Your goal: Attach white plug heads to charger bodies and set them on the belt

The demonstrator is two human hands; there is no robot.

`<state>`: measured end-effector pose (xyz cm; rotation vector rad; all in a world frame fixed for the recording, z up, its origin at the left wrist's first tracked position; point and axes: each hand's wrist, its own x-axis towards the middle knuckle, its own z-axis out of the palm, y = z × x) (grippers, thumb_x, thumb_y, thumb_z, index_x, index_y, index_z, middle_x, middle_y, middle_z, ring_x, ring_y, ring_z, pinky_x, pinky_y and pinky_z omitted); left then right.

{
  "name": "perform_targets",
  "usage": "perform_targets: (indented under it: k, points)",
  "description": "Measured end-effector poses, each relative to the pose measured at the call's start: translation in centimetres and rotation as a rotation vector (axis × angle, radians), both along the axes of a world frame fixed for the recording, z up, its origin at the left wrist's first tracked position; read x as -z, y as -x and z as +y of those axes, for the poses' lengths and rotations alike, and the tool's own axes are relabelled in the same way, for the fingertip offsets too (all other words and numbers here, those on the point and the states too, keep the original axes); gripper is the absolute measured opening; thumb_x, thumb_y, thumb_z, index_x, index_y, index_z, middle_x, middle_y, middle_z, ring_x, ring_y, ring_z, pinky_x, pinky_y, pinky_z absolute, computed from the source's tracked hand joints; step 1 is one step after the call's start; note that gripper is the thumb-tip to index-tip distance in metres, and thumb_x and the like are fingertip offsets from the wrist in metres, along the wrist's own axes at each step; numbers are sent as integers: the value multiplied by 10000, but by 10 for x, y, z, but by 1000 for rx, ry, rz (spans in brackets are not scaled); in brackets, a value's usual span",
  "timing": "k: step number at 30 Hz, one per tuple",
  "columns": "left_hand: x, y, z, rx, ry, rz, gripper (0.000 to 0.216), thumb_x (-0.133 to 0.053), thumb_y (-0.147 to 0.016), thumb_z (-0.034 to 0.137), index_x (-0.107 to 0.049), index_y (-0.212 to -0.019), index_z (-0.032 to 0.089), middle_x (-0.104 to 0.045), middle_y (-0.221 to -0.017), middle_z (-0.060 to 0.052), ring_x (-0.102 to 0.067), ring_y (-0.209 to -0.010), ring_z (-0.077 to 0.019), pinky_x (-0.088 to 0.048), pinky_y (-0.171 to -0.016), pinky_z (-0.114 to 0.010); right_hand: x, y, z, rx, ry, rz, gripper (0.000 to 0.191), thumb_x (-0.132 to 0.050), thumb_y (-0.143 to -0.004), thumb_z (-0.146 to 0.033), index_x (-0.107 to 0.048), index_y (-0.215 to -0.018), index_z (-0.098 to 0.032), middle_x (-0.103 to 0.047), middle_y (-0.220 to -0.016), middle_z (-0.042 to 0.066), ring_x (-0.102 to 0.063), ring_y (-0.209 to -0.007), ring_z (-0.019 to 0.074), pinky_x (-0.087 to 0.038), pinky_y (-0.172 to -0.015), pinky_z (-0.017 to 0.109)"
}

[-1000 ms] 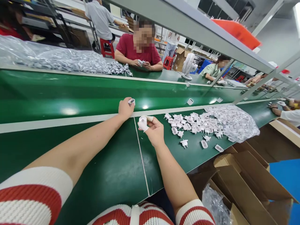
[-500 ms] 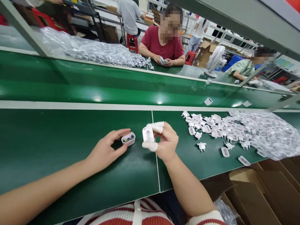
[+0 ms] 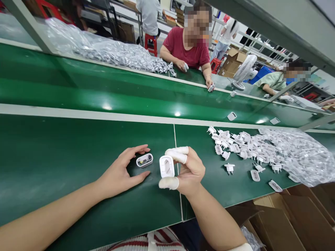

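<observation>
Let go of the small white case with the left grip since the earlier frame. See also a co-worker across the way, now with one arm stretched to the edge of the green belt, a white piece in hand.

Holding nothing with the left grip now: spread wide, with finger and thumb around the case, near but seemingly not touching it. Kept close, maybe, to guard it.

Look for the case on the desk, just left of the right grip, with its open side up. Turned that way, most likely, to keep the tiny parts inside from tipping out.

Pinching a white cap with the right grip, thumb below and two fingers above, with the hollow side in view. Held by its edges, perhaps to keep the hollow free. Wearing white finger covers on that thumb and those two fingers, likely to keep the plastic clean.

To the right, a loose heap of white plug caps, many with two pins, partly in a clear bag. Put there, likely, for easy reach.
</observation>
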<state>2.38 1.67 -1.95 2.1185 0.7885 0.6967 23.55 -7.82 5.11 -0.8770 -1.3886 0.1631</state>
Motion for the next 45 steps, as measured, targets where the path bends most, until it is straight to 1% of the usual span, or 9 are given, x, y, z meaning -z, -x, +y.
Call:
perform_targets:
  k: [5,8,13,15,19,24,33,40,45]
  points:
    - [-9,-6,3,-18,-47,-5,442,-739,-910,480,-652,-1284,261,-726,-1249,-72,-665,-1177,-273,-549,-1064,-434,11,-3,12,-9,395,191,344,-873,-839,-363,-815,-1178,-340,-733,-1204,57,-737,-1001,200,-672,-837,345]
    - [-13,-7,5,-4,-48,-15,280,-683,-959,475,-725,-1136,262,-766,-1146,-42,-685,-1105,-249,-553,-1021,-400,19,-6,22,-17,632,254,314,-826,-860,-459,-832,-1140,-318,-716,-1245,70,-723,-1100,226,-648,-938,377]
    - [-14,-4,7,6,-21,-12,444,-738,-909,503,-705,-1272,249,-756,-1242,-59,-674,-1170,-266,-544,-1043,-403,24,-10,32,-63,780,215,271,-738,-915,-511,-855,-953,-269,-745,-1172,80,-697,-1202,253,-543,-1134,442]
    - [-14,-3,8,8,-12,-21,463,-742,-902,523,-707,-1267,240,-756,-1236,-62,-675,-1164,-267,-542,-1041,-401,25,-10,34,-102,796,300,276,-835,-829,-478,-841,-1016,-275,-734,-1219,69,-703,-1165,239,-564,-1111,433]
    - [-13,-4,10,33,11,-36,337,-684,-942,507,-751,-1155,254,-771,-1139,-41,-687,-1095,-254,-534,-1026,-405,27,-9,36,-173,841,511,678,-1020,-526,-287,-764,-1154,-296,-742,-1208,25,-719,-981,175,-636,-981,378]
    - [-13,-5,12,46,43,-37,468,-728,-888,551,-737,-1248,252,-767,-1194,-58,-666,-1159,-289,-519,-1065,-440,28,-14,36,-196,927,501,541,-1027,-460,-283,-727,-908,-233,-782,-939,9,-741,-872,183,-655,-849,350]
    - [-11,-8,13,90,43,-33,426,-685,-893,596,-778,-1185,299,-789,-1185,-35,-652,-1177,-300,-435,-1104,-483,30,-3,30,-80,806,317,401,-908,-716,-417,-784,-1044,-223,-814,-1119,77,-764,-978,228,-645,-934,438]
    - [-12,-10,14,91,53,-48,404,-658,-908,627,-789,-1021,263,-791,-1158,-42,-643,-1180,-294,-422,-1071,-464,23,12,20,36,490,-282,180,-759,-911,-301,-819,-1080,-287,-812,-1045,53,-739,-954,216,-606,-923,409]
    - [-11,-10,15,91,77,-35,409,-646,-896,632,-790,-1010,267,-788,-1172,-42,-625,-1203,-299,-418,-1087,-464,18,10,21,23,495,-467,180,-717,-954,-274,-800,-1113,-285,-807,-1049,69,-715,-990,237,-590,-932,428]
